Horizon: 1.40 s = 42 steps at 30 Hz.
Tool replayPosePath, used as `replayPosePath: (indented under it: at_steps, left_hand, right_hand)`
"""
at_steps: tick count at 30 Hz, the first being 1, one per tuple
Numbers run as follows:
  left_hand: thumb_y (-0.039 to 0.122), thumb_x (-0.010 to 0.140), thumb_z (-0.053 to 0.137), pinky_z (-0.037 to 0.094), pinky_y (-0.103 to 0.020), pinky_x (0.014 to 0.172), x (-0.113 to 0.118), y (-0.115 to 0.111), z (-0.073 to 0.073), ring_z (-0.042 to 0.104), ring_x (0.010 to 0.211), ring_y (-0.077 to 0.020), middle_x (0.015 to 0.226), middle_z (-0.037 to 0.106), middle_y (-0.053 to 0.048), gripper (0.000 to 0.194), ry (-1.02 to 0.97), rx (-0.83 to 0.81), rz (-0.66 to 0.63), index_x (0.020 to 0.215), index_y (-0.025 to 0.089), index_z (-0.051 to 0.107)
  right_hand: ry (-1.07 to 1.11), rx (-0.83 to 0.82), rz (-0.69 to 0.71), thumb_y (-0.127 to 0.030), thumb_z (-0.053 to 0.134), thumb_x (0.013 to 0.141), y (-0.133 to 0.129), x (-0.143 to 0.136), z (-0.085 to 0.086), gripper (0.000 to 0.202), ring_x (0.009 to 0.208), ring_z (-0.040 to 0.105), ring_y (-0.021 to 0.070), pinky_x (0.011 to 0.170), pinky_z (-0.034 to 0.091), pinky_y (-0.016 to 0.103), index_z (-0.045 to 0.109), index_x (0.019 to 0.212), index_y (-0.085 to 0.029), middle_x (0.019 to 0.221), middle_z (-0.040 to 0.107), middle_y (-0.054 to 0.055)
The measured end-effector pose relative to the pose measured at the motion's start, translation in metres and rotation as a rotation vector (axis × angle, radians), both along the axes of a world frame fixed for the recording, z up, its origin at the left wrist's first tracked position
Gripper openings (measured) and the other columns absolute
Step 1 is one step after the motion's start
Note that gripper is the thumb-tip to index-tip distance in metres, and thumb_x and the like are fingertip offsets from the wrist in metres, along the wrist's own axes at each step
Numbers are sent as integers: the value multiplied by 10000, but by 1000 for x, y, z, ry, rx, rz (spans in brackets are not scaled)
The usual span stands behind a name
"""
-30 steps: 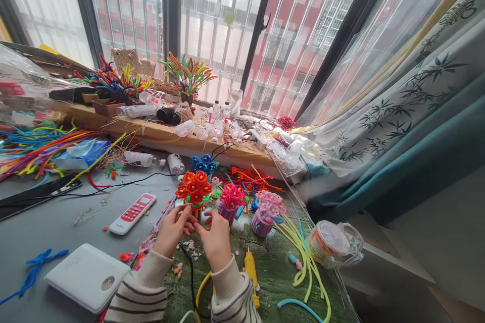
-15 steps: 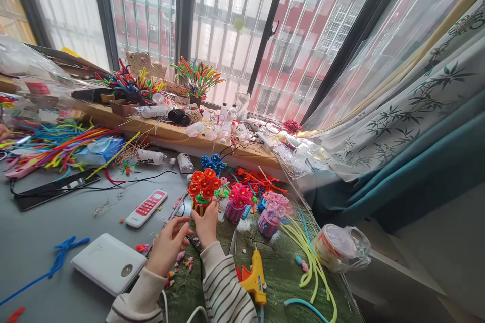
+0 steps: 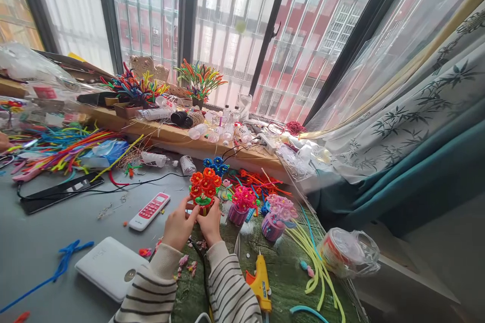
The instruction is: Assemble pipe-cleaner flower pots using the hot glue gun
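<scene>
A small pot of red-orange pipe-cleaner flowers [image 3: 205,184] stands upright on the green mat. My left hand [image 3: 179,224] grips it from the left, the thumb near the front. On its right side, my right hand [image 3: 211,222] is closed around it too. My fingers hide most of the pot. Just behind are blue pipe-cleaner flowers [image 3: 215,166]. To the right are a purple pot of magenta flowers [image 3: 243,199] and a striped pot of pale pink flowers [image 3: 280,209]. A yellow hot glue gun [image 3: 261,282] lies right of my right forearm.
On the left are a white power bank [image 3: 108,267], a red-and-white remote [image 3: 150,211], a black phone-like slab [image 3: 60,194] and piled pipe cleaners [image 3: 71,149]. Yellow-green stems [image 3: 318,262] and a plastic-wrapped tub [image 3: 346,252] lie right. Another person's hand [image 3: 3,141] shows at the left edge.
My left hand has moved up and right from beside the pot to hold it. My right hand stays on the pot. The view has shifted slightly.
</scene>
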<state>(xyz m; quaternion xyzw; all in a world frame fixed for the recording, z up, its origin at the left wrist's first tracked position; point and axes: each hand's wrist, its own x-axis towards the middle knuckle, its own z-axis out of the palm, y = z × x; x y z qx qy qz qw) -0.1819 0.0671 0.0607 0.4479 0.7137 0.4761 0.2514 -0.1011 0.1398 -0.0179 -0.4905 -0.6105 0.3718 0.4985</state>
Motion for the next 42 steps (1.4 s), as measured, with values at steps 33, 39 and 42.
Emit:
replayPosePath:
  at_steps: [33, 39, 42]
  left_hand:
    - [611, 589, 541, 545, -371, 583, 10, -54, -2, 656, 543, -236, 705, 748, -52, 531, -136, 14, 54, 919, 210, 653]
    - [596, 592, 550, 553, -363, 561, 10, -54, -3, 653, 525, -231, 692, 745, -46, 501, -140, 10, 42, 905, 216, 650]
    - [593, 602, 551, 553, -368, 562, 10, -53, -4, 648, 518, -231, 700, 750, -47, 495, -141, 8, 38, 908, 217, 651]
  right_hand:
    - [60, 80, 4, -155, 873, 476, -1, 17, 42, 666, 957, 708, 289, 883, 544, 371, 695, 1117, -159, 1027, 759, 84]
    - [79, 85, 4, -200, 875, 501, 1, 17, 38, 634, 941, 712, 280, 868, 549, 369, 692, 1107, -174, 1025, 763, 78]
    - [80, 89, 12, -203, 881, 489, 3, 17, 36, 653, 949, 710, 285, 868, 547, 369, 690, 1113, -178, 1027, 762, 76]
